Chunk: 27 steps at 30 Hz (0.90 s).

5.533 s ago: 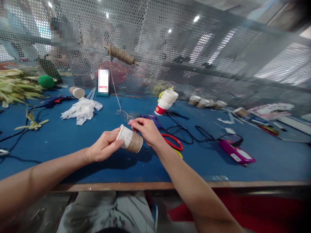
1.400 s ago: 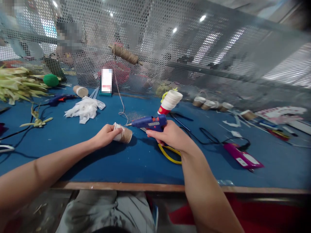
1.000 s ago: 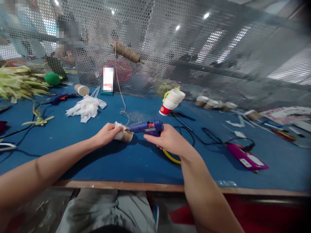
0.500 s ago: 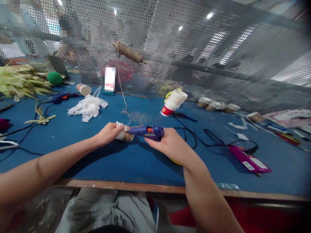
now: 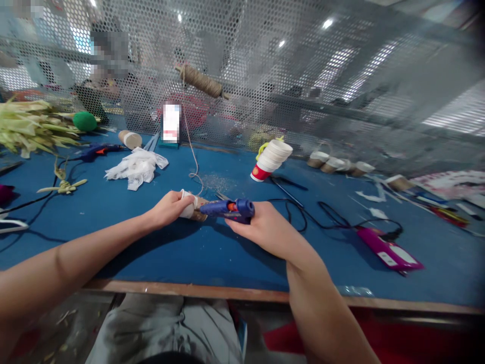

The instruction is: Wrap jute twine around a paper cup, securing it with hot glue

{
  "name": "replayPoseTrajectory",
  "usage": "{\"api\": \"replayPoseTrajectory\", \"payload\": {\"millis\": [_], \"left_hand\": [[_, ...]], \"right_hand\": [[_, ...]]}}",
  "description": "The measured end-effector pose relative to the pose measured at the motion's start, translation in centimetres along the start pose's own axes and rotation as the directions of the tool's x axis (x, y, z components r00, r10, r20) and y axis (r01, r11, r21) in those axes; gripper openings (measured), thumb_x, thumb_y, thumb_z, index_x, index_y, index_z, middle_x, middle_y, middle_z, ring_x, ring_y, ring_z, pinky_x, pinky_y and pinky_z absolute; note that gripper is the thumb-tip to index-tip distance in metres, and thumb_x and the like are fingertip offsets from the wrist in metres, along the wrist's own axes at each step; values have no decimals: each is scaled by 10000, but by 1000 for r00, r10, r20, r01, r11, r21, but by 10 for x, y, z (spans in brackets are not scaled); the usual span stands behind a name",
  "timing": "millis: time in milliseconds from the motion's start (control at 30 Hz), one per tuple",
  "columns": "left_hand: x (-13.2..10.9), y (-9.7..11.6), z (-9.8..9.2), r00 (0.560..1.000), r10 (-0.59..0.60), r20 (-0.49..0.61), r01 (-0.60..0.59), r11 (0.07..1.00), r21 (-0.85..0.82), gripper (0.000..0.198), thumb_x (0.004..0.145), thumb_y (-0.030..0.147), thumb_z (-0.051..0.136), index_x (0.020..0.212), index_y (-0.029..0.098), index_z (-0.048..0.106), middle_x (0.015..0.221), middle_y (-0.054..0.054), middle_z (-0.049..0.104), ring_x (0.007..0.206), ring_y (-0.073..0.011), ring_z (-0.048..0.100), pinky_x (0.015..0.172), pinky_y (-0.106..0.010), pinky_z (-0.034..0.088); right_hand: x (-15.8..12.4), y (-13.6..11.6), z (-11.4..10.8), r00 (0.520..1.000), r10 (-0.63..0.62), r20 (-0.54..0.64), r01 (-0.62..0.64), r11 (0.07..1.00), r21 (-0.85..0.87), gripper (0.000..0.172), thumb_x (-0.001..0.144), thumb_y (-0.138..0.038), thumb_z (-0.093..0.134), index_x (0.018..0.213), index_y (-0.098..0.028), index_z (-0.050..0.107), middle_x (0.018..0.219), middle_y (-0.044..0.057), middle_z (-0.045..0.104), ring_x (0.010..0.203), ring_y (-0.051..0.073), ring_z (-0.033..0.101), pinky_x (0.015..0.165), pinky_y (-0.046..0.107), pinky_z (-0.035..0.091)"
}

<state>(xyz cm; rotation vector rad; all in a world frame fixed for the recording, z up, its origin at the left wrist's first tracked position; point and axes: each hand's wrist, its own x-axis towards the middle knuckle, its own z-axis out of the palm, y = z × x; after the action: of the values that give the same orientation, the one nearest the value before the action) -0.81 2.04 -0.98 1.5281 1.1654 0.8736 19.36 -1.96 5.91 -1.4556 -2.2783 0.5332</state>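
Note:
My left hand is closed around a paper cup lying on its side, its lower part wrapped in brown twine. In my right hand is a blue hot glue gun, pointed left with its nozzle at the twine-wrapped part of the cup. Whether the nozzle touches the cup I cannot tell. From a twine spool on the mesh panel, a strand runs down to the cup. The gun hides part of the wrapped end.
Beyond my hands stand stacked paper cups. Crumpled white material and a second glue gun lie at the left. A purple power strip with black cable is at the right. Twine-wrapped cups line the back right.
The glue gun and my right hand have shifted very slightly left and down along the wrapped cup. My left hand keeps its hold in the same place.

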Motion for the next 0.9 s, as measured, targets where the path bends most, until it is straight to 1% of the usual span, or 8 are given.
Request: {"api": "replayPoseTrajectory", "payload": {"millis": [133, 267, 433, 567, 667, 767, 900], "left_hand": [[-1, 0, 0, 999, -15, -34, 17, 999, 47, 433, 704, 422, 420, 769, 53, 638, 566, -14, 544, 501, -98, 402, 484, -206, 297], [-1, 1, 0, 1000, 7, 8, -7, 999, 34, 440, 718, 433, 407, 785, 66, 640, 613, -23, 571, 530, -105, 431, 516, -208, 325], [0, 1, -1, 1000, 2, -20, 0, 994, 107, 455, 728, 433, 393, 781, 53, 637, 586, -24, 546, 521, -104, 406, 490, -208, 298], [-2, 3, -1, 1000, 18, -3, -17, 994, 111, 460, 732, 429, 386, 810, 57, 644, 616, -31, 570, 551, -119, 441, 516, -214, 329], [-4, 5, 0, 1000, 6, -22, -3, 991, 134, 447, 725, 420, 395, 801, 56, 643, 607, -27, 570, 550, -124, 455, 528, -220, 344], [-5, 5, 0, 999, 23, -27, -20, 991, 132, 429, 723, 411, 403, 794, 61, 641, 607, -27, 575, 563, -133, 472, 542, -225, 363], [-6, 4, -1, 998, 42, -36, -36, 987, 156, 385, 717, 392, 432, 732, 69, 641, 587, -28, 578, 570, -139, 486, 539, -221, 375]], "right_hand": [[0, 0, 0, 1000, 13, -27, -13, 1000, -1, 166, 700, -286, 513, 597, -157, 501, 542, -19, 478, 528, 98, 390, 483, 209, 314], [0, 0, 0, 1000, 2, -2, -2, 1000, -7, 149, 696, -276, 514, 608, -156, 516, 538, -24, 467, 522, 94, 385, 484, 208, 311], [0, -1, -1, 1000, 20, -22, -20, 1000, 3, 158, 694, -278, 516, 594, -156, 503, 539, -26, 465, 516, 91, 380, 480, 209, 308], [0, -1, -2, 1000, 11, -3, -11, 1000, 3, 162, 699, -282, 512, 598, -156, 508, 541, -25, 456, 522, 93, 382, 486, 212, 314], [0, 0, -2, 999, 14, -30, -14, 1000, 4, 166, 697, -286, 515, 598, -154, 518, 535, -19, 465, 527, 102, 395, 489, 219, 325], [2, 0, -2, 998, 21, -51, -21, 1000, 11, 154, 692, -282, 522, 610, -153, 534, 543, -12, 487, 535, 109, 414, 499, 226, 337], [3, 2, -1, 997, 45, -69, -43, 999, 23, 164, 686, -297, 534, 602, -156, 525, 545, -12, 490, 533, 110, 418, 502, 228, 341]]}}
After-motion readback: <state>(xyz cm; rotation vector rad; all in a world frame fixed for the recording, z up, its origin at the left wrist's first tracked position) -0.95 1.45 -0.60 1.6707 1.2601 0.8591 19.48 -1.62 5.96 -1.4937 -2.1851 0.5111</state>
